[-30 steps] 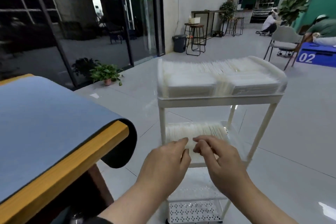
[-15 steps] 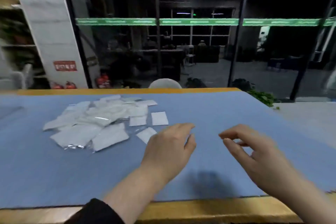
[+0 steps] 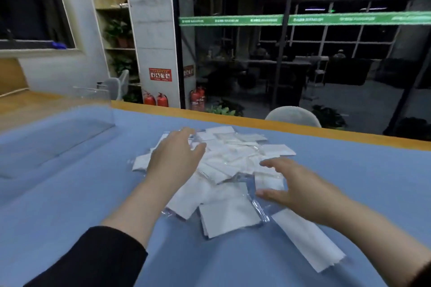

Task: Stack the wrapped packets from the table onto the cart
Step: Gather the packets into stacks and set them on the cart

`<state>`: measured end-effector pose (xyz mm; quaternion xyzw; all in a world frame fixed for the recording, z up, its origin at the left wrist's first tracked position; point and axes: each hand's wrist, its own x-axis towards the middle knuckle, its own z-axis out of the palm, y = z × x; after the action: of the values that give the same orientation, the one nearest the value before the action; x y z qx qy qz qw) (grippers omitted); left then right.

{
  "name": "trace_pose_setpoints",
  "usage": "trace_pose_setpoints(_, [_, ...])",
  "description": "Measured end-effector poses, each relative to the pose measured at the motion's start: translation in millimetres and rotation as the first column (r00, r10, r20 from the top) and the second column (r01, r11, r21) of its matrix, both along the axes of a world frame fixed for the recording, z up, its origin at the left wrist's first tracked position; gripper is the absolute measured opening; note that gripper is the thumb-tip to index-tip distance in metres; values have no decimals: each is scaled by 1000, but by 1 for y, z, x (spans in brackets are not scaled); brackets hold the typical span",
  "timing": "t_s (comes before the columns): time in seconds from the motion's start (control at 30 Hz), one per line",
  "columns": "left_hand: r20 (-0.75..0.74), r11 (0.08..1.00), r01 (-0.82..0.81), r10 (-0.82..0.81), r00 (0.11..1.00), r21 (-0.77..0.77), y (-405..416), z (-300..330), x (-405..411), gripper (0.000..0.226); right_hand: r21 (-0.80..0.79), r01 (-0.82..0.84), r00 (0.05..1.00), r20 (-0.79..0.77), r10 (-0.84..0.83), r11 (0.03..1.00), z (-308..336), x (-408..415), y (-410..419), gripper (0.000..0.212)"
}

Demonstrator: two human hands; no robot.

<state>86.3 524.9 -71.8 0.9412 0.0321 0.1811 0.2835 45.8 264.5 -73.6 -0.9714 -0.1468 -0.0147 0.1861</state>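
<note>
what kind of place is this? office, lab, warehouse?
Probably an office or shared workspace at night: a glass partition wall looks onto desks in a dark room, fire extinguishers stand by a pillar, and potted plants fill a shelf.

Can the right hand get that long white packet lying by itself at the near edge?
Probably yes. The long white packet lies flat on the blue mat just beneath the right hand, with nothing on top of it.

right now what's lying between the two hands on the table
In the head view, the pile of white wrapped packets fills the stretch between the left hand and the right hand. Both hands are spread open at its sides on the blue table.
</note>
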Motion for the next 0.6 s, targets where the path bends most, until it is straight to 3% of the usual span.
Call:
trace_pose_setpoints(0.17, [-78,977,-204,209,975,65,49,-29,41,66,-139,-120,993,-22,118,983,-3,74,34,99])
trace_pose_setpoints(0.33, [-259,984,-105,141,956,147,46,-49,51,74,-212,-288,945,-219,242,934,-9,130,48,119])
trace_pose_setpoints(0.47, [-356,992,15,32,934,128,41,-53,53,69,-240,-314,948,-139,287,919,-14,139,61,93])
trace_pose_setpoints(0.6, [-345,998,51,-39,938,24,37,-47,48,77,-320,-290,941,80,330,902,-24,137,73,67])
